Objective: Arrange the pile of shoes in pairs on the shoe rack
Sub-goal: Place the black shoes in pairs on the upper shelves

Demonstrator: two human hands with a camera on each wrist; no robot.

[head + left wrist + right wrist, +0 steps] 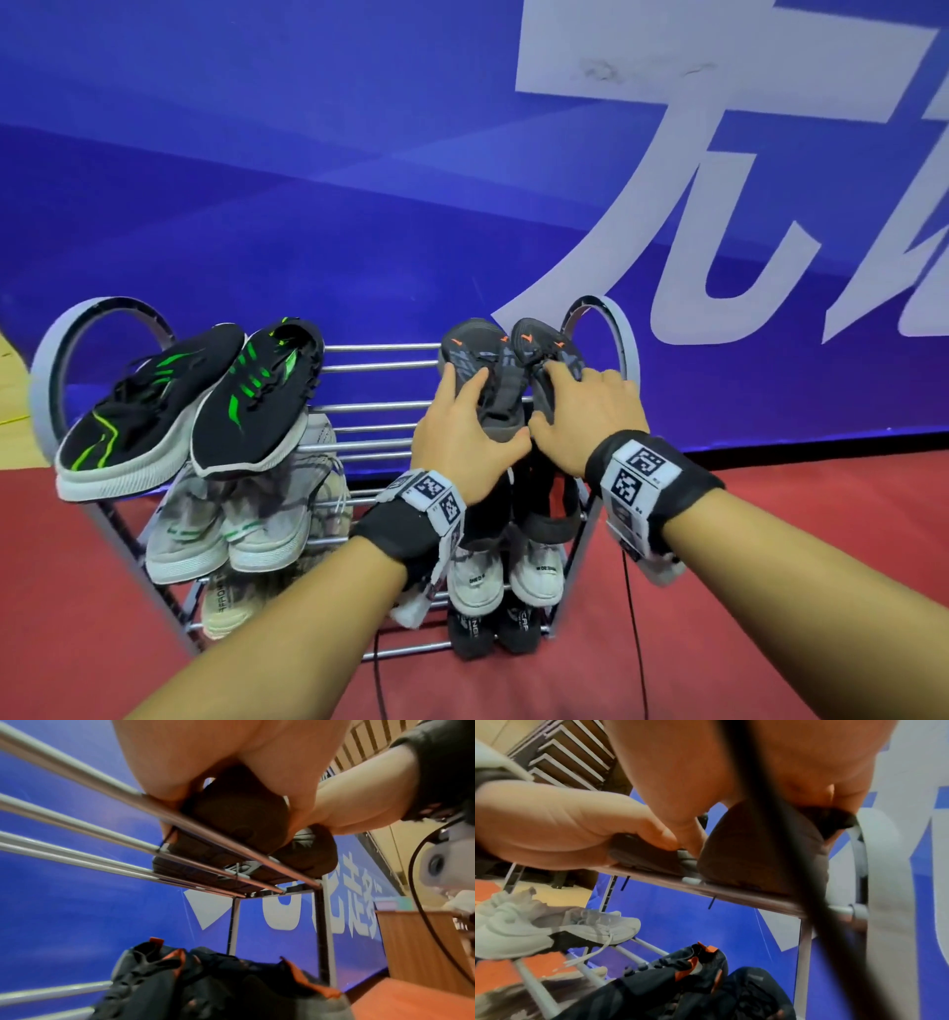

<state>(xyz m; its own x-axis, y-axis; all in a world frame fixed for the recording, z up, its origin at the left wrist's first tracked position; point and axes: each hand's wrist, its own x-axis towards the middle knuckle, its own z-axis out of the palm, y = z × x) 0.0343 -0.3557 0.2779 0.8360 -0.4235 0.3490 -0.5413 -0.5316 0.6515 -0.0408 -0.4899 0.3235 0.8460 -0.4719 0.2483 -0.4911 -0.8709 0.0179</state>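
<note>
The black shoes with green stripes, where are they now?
In the head view, the black shoes with green stripes lie on the metal shoe rack's top shelf, left side, above pale sneakers.

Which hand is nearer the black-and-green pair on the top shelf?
Left. The left hand grips a grey shoe just right of the black-and-green pair, across bare bars; the right hand sits farther right, on the other grey shoe.

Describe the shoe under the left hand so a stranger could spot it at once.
Find the metal shoe rack against the blue wall and look at the right end of its top shelf. Two dark grey shoes lie there; it is the left one, under the left hand. Orange marks distinguish this pair from the black-and-green pair.
</note>
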